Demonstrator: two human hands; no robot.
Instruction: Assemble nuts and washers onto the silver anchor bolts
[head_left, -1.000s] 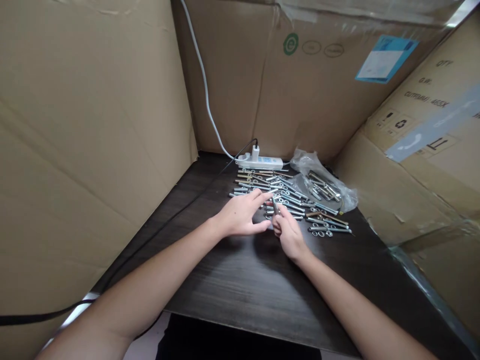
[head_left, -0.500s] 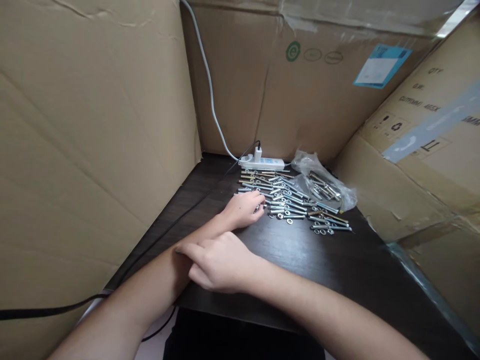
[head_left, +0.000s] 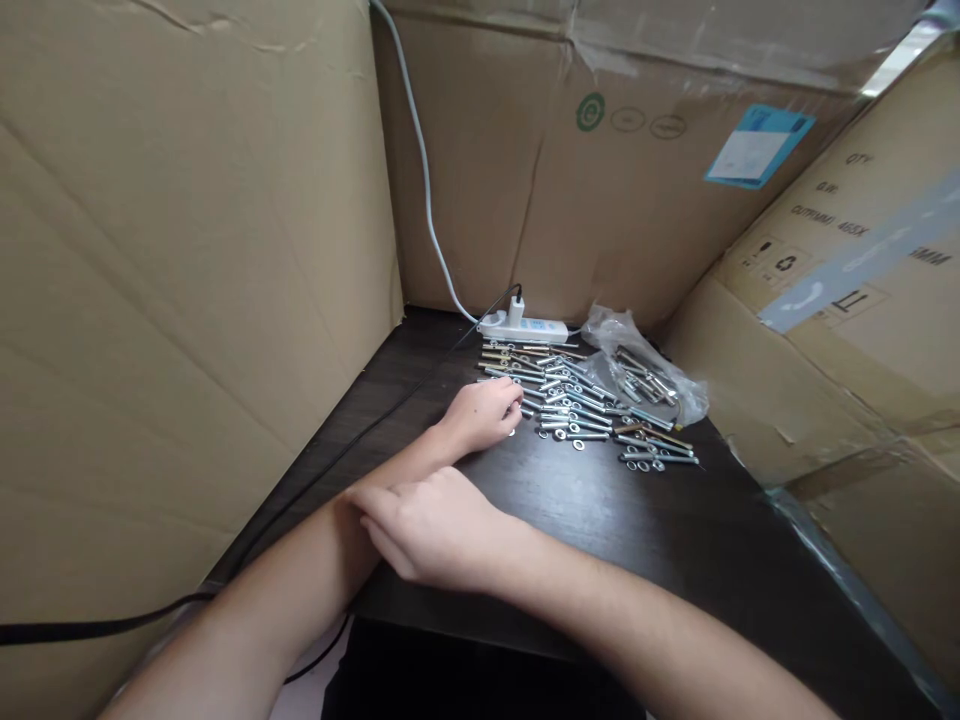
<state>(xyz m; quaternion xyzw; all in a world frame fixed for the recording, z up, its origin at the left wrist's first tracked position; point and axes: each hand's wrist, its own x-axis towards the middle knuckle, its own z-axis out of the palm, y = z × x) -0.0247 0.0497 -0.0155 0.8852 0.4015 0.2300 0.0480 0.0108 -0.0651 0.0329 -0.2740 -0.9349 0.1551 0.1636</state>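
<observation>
Rows of metal expansion bolts (head_left: 574, 408) with loose washers (head_left: 578, 446) lie on the dark table (head_left: 600, 520). At the left end of these rows is my left hand (head_left: 484, 412), palm down with curled fingers. Its fingertips are mostly hidden, and whatever they grip cannot be made out. One washer (head_left: 512, 432) shows just beside that hand. My right hand (head_left: 439, 525) lies across my left forearm (head_left: 322, 540), fingers folded and index finger and thumb close together against the skin. Nothing shows in its grasp.
A white power strip (head_left: 544, 330) with a plugged-in adapter (head_left: 516, 308) stands behind the bolts. A clear plastic bag (head_left: 686, 390) holding more metal parts lies at the right. A black cable (head_left: 360, 437) crosses the table's left side. Cardboard walls (head_left: 465, 200) surround the tabletop.
My left hand has curled a little more and shifted slightly. On my left forearm, my right hand's thumb has drawn closer to its index finger. The view has shifted slightly.
</observation>
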